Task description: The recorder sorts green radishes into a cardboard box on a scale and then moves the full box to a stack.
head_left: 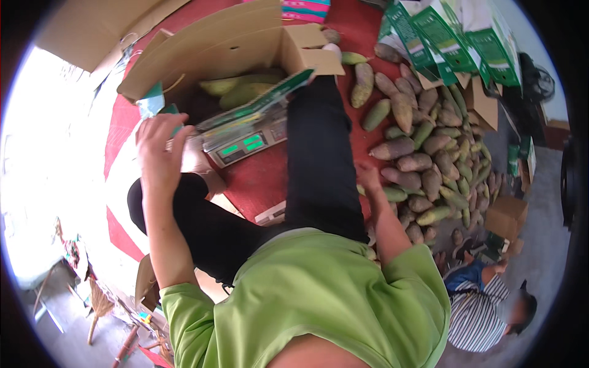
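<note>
A cardboard box [245,46] stands before me with its flaps up. Long green roots like radishes [242,95] lie inside it. My left hand [161,138] is at the box's near left corner, fingers apart, beside a teal piece [151,101] on the flap. Under the box's near side sits a scale [245,146] with lit green displays. On the right, my right hand [369,176] is low at the edge of a heap of green and purplish-brown roots [402,110]. Its fingers are blurred and partly hidden, so a grip cannot be made out.
Green printed cartons [445,40] stand beyond the heap. A small brown box [507,218] is at the right, near a person in a striped shirt [478,319]. Red sheeting [245,190] lies under the scale. A straw broom [98,300] is at lower left.
</note>
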Available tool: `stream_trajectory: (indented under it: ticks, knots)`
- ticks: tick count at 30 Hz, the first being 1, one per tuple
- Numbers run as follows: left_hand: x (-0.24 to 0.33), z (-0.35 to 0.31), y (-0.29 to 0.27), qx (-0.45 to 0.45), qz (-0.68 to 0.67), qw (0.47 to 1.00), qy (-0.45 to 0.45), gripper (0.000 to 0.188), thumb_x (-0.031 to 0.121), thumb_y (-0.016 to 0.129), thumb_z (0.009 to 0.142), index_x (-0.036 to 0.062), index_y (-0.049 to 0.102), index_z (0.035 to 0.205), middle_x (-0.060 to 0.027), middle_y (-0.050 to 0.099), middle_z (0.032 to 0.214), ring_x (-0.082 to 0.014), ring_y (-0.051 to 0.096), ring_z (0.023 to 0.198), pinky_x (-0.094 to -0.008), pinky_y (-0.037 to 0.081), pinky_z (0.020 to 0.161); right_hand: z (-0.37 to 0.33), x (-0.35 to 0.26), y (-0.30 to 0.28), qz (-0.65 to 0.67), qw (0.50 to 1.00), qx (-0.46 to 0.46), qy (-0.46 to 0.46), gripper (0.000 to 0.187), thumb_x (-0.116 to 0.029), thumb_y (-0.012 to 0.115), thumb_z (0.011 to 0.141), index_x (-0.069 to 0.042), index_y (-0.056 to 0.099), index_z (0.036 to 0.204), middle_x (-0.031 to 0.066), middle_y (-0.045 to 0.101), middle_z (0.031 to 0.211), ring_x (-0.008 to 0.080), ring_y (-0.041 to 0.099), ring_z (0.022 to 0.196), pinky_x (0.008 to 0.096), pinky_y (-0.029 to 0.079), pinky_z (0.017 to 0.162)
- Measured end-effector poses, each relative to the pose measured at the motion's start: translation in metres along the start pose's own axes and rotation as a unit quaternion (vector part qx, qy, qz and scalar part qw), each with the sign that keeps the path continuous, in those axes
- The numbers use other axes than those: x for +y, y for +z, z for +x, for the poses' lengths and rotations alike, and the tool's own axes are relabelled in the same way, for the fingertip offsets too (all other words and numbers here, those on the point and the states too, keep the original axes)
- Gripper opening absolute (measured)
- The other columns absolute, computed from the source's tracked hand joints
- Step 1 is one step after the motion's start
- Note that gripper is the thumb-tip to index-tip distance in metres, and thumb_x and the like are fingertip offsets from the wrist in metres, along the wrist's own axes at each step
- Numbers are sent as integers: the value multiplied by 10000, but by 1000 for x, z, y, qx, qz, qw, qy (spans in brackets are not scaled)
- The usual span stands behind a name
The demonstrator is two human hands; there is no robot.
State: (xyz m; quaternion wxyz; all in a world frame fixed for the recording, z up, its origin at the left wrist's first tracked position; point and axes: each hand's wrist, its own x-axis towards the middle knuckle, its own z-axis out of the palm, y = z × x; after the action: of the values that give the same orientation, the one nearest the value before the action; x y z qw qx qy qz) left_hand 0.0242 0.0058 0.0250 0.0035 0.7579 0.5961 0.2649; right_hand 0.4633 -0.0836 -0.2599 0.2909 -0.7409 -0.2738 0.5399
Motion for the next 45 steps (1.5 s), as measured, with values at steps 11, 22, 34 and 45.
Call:
stream_trajectory:
  ticks: [11,22,34,45]
  knots:
    - [-7,-10,0,4,-15,999,42,130,154,721,718,54,651,764,-58,540,696,-264,557,695,-382,447,730,-63,-386,108,-246,815,-271,-448,309,-154,647,841,-9,622,1113,74,653,935,139,610,865,282,487,757]
    - [-11,-6,-2,-31,-54,998,29,150,152,732,709,63,646,794,-52,542,721,-256,548,679,-371,438,638,-28,-376,309,-773,370,-367,-361,592,-431,795,647,-36,653,1065,133,679,1039,305,633,1009,406,500,874]
    - [-14,0,-6,-58,-30,998,19,156,201,727,706,98,617,745,-20,477,700,-204,545,701,-341,453,637,3,-372,312,-698,493,-387,-345,747,-324,839,537,24,585,1147,205,638,1080,339,607,1033,383,482,899]
    - [-13,-3,-2,-39,-45,998,6,163,197,728,712,91,609,743,-27,472,697,-210,541,688,-345,441,614,3,-372,355,-747,396,-448,-292,992,-530,818,547,-75,483,1363,197,387,1421,322,406,1300,405,381,1044]
